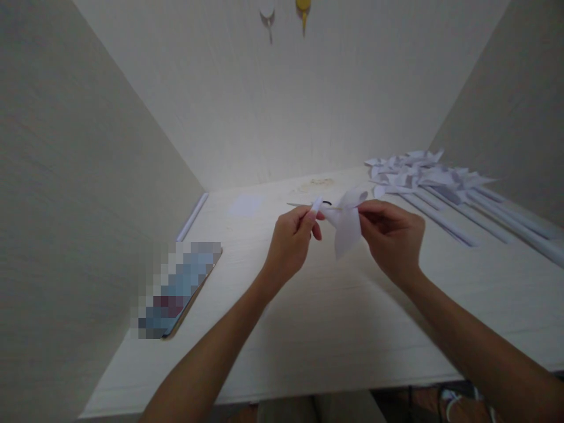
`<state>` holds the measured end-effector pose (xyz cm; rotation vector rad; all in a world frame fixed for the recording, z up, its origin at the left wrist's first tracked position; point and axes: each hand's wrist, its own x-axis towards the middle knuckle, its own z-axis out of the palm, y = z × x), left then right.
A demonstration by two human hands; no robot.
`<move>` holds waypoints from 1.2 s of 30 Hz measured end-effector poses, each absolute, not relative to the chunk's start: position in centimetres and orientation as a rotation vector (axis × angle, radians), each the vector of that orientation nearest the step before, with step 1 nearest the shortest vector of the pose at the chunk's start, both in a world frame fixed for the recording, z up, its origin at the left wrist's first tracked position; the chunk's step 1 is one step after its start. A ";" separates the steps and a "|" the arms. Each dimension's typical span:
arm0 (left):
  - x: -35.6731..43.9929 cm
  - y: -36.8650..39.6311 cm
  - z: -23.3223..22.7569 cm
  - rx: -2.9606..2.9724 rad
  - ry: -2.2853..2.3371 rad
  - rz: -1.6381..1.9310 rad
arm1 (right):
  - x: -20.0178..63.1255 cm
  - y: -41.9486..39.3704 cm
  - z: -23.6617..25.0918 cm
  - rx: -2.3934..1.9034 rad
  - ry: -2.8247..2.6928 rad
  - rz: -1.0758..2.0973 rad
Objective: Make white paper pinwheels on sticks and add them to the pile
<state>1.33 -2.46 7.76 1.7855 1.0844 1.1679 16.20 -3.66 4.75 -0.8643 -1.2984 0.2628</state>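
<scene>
Both forearms reach up from the bottom edge and meet mid-frame. The left hand [291, 238] curls in, fingertips pinched on the near end of a thin stick [308, 205]. The right hand [390, 238] pinches the folded white paper piece [348, 226], held just above the table [308, 329] at centre. Plenty of bare tabletop below the wrists. At right, a pile of paper pinwheels [423, 173]; lower left, a phone [180, 288] near the side wall.
</scene>
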 end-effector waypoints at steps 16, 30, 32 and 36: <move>1.7 -2.9 7.7 1.786 1.131 1.120 | 16.0 -4.2 4.7 -0.960 -1.403 0.231; 3.1 -2.7 9.0 2.276 1.338 1.032 | 16.7 -3.7 4.2 -1.035 -1.408 0.181; 3.2 -2.6 8.8 2.308 1.363 1.004 | 16.8 -3.6 4.2 -1.062 -1.400 0.231; 3.0 -2.3 8.2 2.316 1.361 0.953 | 16.7 -3.5 3.8 -1.074 -1.431 0.241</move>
